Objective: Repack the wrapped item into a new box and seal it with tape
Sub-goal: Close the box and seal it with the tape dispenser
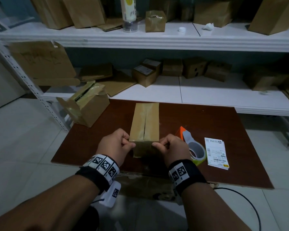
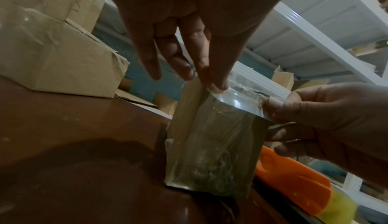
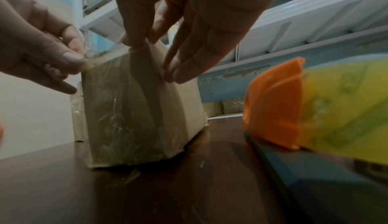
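— What do you have on the brown bench (image 1: 215,124) near your right forearm?

— You have a small stack of printed shipping labels (image 1: 216,153) there. At the far left corner sits an opened cardboard box (image 1: 86,105), flaps up.

— And behind it?

— White shelves (image 1: 157,42) hold more cartons, a clear bottle (image 1: 129,14), and what looks like a white cap (image 1: 181,29).

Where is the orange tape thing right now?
In the head view, the orange tape dispenser lies on the brown board, just right of the taped cardboard box, beside the right hand and left of the shipping labels.
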`<move>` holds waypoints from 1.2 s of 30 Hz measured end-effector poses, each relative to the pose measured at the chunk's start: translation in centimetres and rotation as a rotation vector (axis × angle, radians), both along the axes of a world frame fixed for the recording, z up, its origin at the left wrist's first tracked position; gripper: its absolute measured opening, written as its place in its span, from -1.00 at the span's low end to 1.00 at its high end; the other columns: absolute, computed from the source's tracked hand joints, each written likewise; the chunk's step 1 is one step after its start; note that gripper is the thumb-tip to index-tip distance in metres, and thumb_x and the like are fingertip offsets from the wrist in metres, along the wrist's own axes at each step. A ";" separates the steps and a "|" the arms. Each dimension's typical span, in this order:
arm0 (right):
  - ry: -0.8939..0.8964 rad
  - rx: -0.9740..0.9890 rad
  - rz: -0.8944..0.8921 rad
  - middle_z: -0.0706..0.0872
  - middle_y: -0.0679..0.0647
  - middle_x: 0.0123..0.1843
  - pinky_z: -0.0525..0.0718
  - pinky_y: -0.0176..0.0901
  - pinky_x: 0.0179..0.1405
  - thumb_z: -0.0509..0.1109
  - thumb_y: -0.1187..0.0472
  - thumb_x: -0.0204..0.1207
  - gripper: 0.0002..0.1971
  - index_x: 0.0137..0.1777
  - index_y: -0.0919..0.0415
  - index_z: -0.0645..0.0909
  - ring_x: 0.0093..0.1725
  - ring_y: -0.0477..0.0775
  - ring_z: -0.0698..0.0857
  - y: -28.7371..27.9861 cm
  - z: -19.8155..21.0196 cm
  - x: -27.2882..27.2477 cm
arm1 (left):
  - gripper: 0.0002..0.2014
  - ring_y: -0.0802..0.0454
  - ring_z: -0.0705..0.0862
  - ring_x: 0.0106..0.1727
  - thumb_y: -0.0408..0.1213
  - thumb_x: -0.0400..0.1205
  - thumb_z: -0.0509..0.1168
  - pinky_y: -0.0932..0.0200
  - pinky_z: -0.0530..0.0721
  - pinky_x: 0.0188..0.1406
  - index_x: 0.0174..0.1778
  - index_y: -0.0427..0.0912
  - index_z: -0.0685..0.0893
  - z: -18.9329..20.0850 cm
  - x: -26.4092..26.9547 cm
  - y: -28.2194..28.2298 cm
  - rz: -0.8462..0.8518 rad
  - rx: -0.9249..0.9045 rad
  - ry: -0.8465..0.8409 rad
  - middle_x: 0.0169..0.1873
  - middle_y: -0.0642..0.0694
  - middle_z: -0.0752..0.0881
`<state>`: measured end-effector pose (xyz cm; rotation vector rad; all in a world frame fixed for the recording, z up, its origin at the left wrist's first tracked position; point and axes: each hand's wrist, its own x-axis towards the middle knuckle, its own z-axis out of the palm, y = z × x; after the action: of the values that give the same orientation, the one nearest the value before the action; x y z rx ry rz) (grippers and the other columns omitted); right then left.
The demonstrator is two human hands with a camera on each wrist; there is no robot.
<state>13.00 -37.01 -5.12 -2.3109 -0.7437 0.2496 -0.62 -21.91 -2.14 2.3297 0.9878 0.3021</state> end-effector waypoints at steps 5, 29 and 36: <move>-0.059 0.108 0.076 0.70 -0.04 0.24 0.54 -0.27 0.17 0.55 -0.01 0.46 -0.71 -0.33 0.10 0.57 0.11 -0.17 0.59 0.0 0.1 0.3 | -0.71 0.23 0.68 -0.09 -0.03 0.55 0.51 0.11 0.69 -0.03 0.15 0.15 0.63 0.1 0.0 0.7 0.002 0.029 -0.032 -0.26 0.21 0.74; 0.180 0.252 0.081 0.73 0.02 0.37 0.65 -0.22 0.23 0.52 0.13 0.51 -0.79 -0.23 0.06 0.53 0.43 -0.13 0.61 0.9 -1.0 0.9 | -0.82 0.14 0.38 0.08 0.11 0.63 0.35 0.08 0.43 0.29 0.06 0.21 0.77 -0.5 -0.2 2.7 -0.195 0.173 0.061 -0.13 0.29 0.46; 0.165 0.170 -0.030 0.81 -0.05 0.13 0.65 -0.26 0.02 0.55 0.01 0.46 -0.75 -0.11 0.11 0.57 0.19 -0.07 0.74 1.5 -0.6 0.8 | -0.83 0.00 0.45 0.28 0.15 0.58 0.37 -0.09 0.41 0.22 -0.13 0.18 0.77 -0.5 0.4 3.0 -0.250 0.405 0.082 0.06 0.18 0.60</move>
<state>13.78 -35.50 -5.70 -2.1105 -0.6224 0.3454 -0.21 -18.90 -2.62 2.8192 0.7088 0.3317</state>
